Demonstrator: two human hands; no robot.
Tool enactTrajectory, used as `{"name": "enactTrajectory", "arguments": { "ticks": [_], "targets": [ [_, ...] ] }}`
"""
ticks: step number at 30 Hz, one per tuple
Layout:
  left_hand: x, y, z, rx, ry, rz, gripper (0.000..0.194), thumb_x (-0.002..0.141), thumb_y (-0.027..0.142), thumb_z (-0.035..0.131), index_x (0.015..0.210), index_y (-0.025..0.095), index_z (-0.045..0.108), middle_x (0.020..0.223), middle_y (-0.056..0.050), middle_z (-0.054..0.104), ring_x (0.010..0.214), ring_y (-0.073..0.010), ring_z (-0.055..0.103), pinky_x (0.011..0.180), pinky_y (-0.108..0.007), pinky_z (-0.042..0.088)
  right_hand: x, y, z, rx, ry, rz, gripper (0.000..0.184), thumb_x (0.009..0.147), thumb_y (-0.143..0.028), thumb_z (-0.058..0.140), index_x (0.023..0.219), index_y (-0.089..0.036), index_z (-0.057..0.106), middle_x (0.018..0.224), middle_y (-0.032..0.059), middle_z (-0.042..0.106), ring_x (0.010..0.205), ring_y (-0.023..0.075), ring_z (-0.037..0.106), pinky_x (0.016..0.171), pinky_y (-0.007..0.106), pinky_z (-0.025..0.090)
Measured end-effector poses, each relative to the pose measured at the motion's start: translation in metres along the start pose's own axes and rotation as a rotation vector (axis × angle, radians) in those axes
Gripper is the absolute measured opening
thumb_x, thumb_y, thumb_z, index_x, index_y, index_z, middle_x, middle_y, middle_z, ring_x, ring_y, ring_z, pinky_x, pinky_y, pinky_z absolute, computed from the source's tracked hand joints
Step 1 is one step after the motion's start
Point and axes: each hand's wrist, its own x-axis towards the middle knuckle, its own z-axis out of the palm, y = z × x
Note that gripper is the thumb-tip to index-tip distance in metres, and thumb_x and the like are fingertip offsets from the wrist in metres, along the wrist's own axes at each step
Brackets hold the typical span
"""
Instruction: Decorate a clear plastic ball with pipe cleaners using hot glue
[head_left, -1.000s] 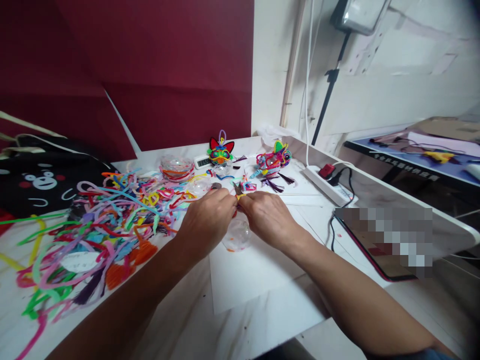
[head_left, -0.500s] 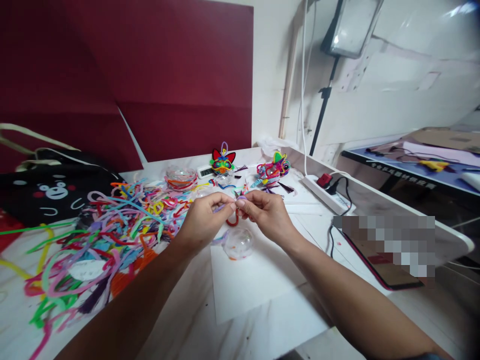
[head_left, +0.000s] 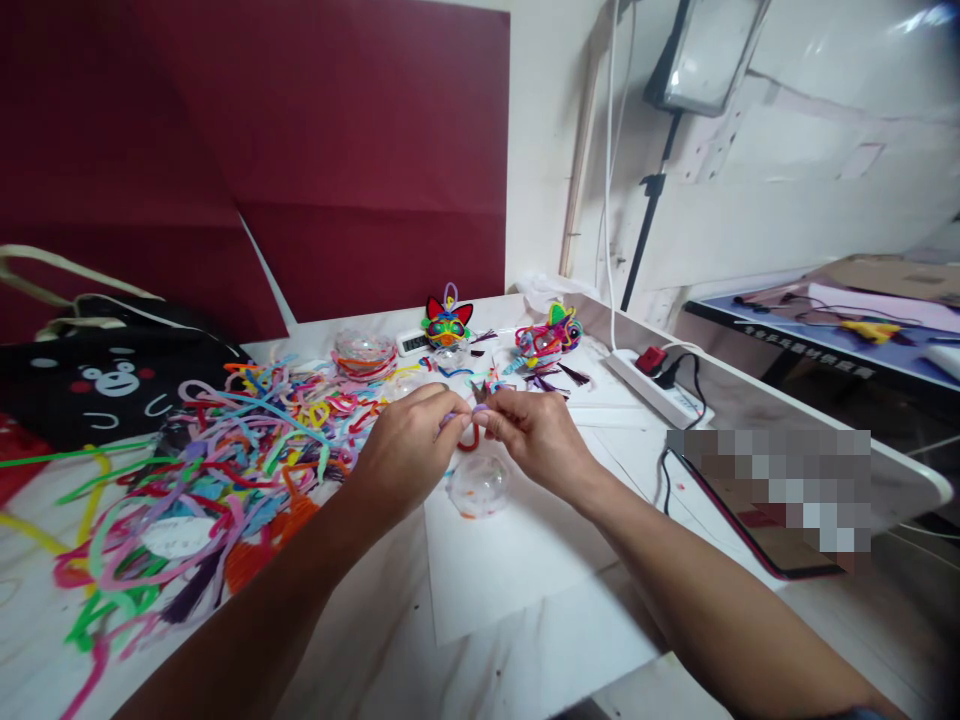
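My left hand (head_left: 414, 432) and my right hand (head_left: 534, 432) meet at the middle of the table, fingertips pinched together. Between them they grip a short purple pipe cleaner (head_left: 479, 410), mostly covered by the fingers. Just beneath the fingertips shows a red curved piece of pipe cleaner (head_left: 471, 438); whether it is held cannot be told. A clear plastic dome (head_left: 480, 486) stands below the hands on a white sheet of paper (head_left: 517, 570). To the left of my left hand spreads a tangled heap of colourful pipe cleaners (head_left: 247, 440).
Behind the hands stand a colourful mask-like figure (head_left: 448, 325), a second pipe-cleaner figure (head_left: 551, 338) and a clear container with coloured strands (head_left: 364, 356). A white power strip (head_left: 660, 388) and a tablet-like device (head_left: 765, 520) lie at right. A black bag (head_left: 112, 380) sits at left.
My left hand has rolled over so that more of its back shows, its fingers bending at the purple pipe cleaner. My right hand stays nearly in place, still pinching.
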Motion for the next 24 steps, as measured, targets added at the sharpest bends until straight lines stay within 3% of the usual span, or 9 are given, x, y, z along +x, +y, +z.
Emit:
{"name": "enactTrajectory", "arguments": {
  "ticks": [5,12,18,21,24],
  "targets": [
    [-0.002,0.001,0.003,0.178,-0.061,0.054,0.025,0.094,0.017,0.044,0.079,0.016,0.064,0.079,-0.005,0.059,0.077,-0.0189,0.059,0.071,-0.03,0.045,-0.001,-0.002,-0.002,-0.227,-0.055,-0.058,0.028,0.092,-0.023,0.057,0.065,-0.016,0.058,0.059,-0.0006,0.058,0.051,0.0095,0.043,0.054,0.022,0.027],
    [-0.004,0.007,0.007,0.35,-0.082,0.068,0.024,0.096,0.017,0.045,0.078,0.016,0.062,0.082,-0.005,0.058,0.08,-0.0203,0.058,0.069,-0.031,0.043,-0.002,-0.002,-0.001,-0.446,-0.176,-0.081,0.022,0.095,-0.018,0.051,0.078,-0.016,0.064,0.077,0.0057,0.07,0.069,0.0147,0.06,0.062,0.025,0.033],
    [-0.004,0.006,0.011,0.386,-0.17,0.129,0.023,0.093,0.013,0.049,0.074,0.017,0.061,0.076,-0.004,0.058,0.076,-0.0202,0.057,0.065,-0.031,0.041,-0.003,-0.006,-0.001,-0.633,-0.304,-0.095,0.018,0.093,-0.014,0.051,0.086,-0.016,0.067,0.083,0.0087,0.073,0.074,0.0194,0.066,0.06,0.029,0.031],
    [-0.002,0.002,0.011,0.341,-0.177,0.102,0.025,0.093,0.014,0.046,0.074,0.016,0.062,0.076,-0.005,0.059,0.074,-0.0195,0.057,0.064,-0.03,0.04,-0.003,-0.007,-0.001,-0.602,-0.281,-0.081,0.018,0.094,-0.016,0.05,0.088,-0.015,0.067,0.085,0.0101,0.073,0.076,0.0199,0.066,0.061,0.029,0.032],
    [0.0,-0.002,0.008,0.179,-0.108,0.076,0.025,0.093,0.016,0.044,0.077,0.016,0.064,0.078,-0.005,0.061,0.075,-0.0184,0.059,0.067,-0.029,0.042,-0.002,-0.006,0.0,-0.401,-0.202,-0.029,0.016,0.094,-0.019,0.051,0.087,-0.015,0.065,0.084,0.0082,0.072,0.075,0.0172,0.064,0.064,0.026,0.036]
  ]
}}
